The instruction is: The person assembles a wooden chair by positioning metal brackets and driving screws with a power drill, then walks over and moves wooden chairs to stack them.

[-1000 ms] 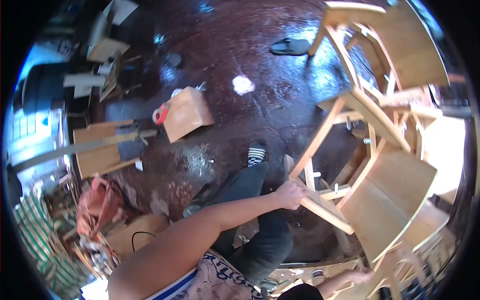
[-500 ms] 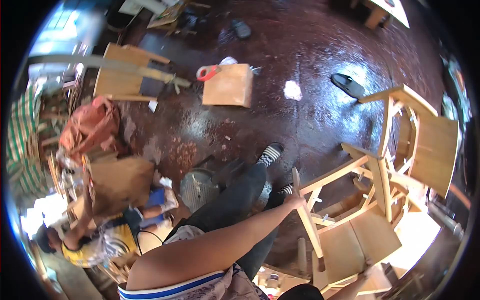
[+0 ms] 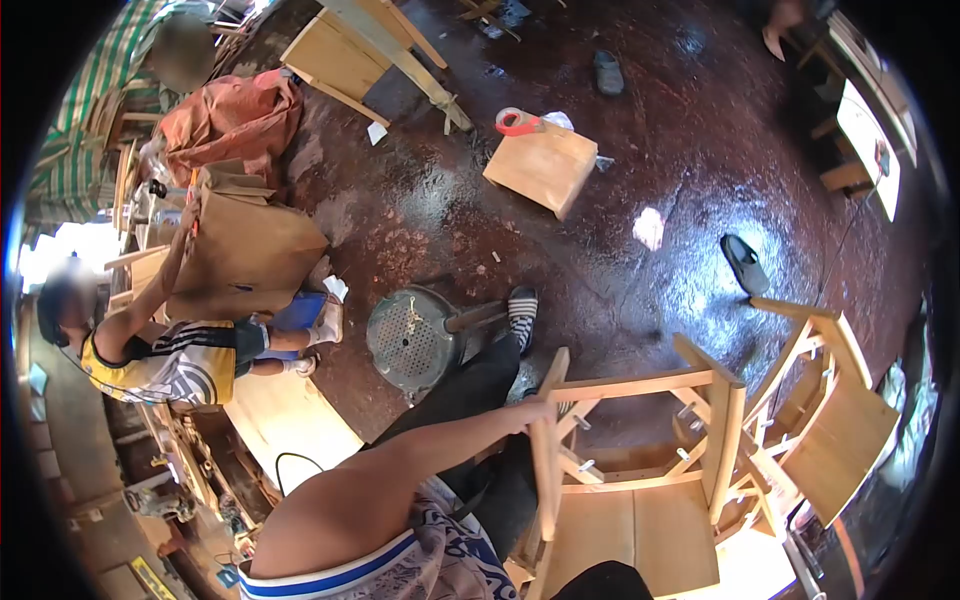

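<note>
My left hand (image 3: pixel 537 412) is closed around a leg of a light wooden chair (image 3: pixel 632 388), at the corner where a rail joins it. The chair is tipped over, its legs and corner braces facing up and its flat panel towards me. Pale pegs or bolts stick out of the braces. My right hand is out of view. Just right of this chair lies a second wooden chair (image 3: pixel 838 450), also tipped over; I cannot tell whether they touch. My striped-socked foot (image 3: pixel 522 318) rests on the floor close by.
A round perforated stool (image 3: pixel 408 340) stands left of my leg. A wooden block (image 3: pixel 545 168) carries a red tape roll (image 3: pixel 517 122). A black slipper (image 3: pixel 743 264) lies on the floor. At left, a person in a yellow-and-white jersey (image 3: pixel 180 362) sits beside a brown-covered block (image 3: pixel 240 245).
The view has turned, swinging floor objects clockwise. The held chair has come left, nearer my body and farther from the second chair. My right hand, earlier at the chair's panel, has left view.
</note>
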{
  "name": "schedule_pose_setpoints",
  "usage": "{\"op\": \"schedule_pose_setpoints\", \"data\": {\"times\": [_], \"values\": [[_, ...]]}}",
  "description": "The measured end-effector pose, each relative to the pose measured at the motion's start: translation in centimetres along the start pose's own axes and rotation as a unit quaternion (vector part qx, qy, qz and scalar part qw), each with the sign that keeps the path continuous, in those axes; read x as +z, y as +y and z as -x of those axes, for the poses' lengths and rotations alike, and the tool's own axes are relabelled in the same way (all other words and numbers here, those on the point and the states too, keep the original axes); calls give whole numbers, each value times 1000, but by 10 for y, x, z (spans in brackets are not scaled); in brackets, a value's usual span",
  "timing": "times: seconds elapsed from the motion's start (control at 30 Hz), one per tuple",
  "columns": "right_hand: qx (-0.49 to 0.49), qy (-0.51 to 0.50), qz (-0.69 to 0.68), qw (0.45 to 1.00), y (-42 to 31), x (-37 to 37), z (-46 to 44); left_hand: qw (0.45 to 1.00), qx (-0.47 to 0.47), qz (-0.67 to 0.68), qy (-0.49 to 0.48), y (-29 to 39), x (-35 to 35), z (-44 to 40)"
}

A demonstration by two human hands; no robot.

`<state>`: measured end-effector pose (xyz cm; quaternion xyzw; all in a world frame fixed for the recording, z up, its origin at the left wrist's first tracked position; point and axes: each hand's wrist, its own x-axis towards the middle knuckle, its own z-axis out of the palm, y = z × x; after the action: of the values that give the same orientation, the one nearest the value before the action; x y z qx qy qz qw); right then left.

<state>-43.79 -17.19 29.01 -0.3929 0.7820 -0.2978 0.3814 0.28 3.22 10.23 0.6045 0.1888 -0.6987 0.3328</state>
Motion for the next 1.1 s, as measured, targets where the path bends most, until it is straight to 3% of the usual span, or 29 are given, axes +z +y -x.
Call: {"op": "schedule_pose_setpoints", "data": {"times": [0.1, 0.17, 0.4, 0.77, 0.83, 0.93, 1.1], "values": [[-21, -24, -2, 1000, -53, 29, 10, 1000, 12, -2, 8, 36, -31, 82], [-35, -35, 0, 999, -92, 47, 19, 996, -15, 2, 90, 54, -40, 123], [-92, -85, 9, 992, -241, 123, 71, 991, 26, 101, 85, 93, -116, 190], [-176, -223, -39, 958, -443, 267, 145, 944, 175, 268, 78, 300, -219, 292], [-192, -258, -61, 945, -472, 311, 138, 921, 242, 294, 84, 342, -235, 297], [-199, -303, -104, 926, -512, 403, 113, 905, 273, 314, 93, 415, -258, 286], [-212, -365, -146, 895, -596, 622, 66, 867, 324, 360, 115, 553, -306, 211]]}}
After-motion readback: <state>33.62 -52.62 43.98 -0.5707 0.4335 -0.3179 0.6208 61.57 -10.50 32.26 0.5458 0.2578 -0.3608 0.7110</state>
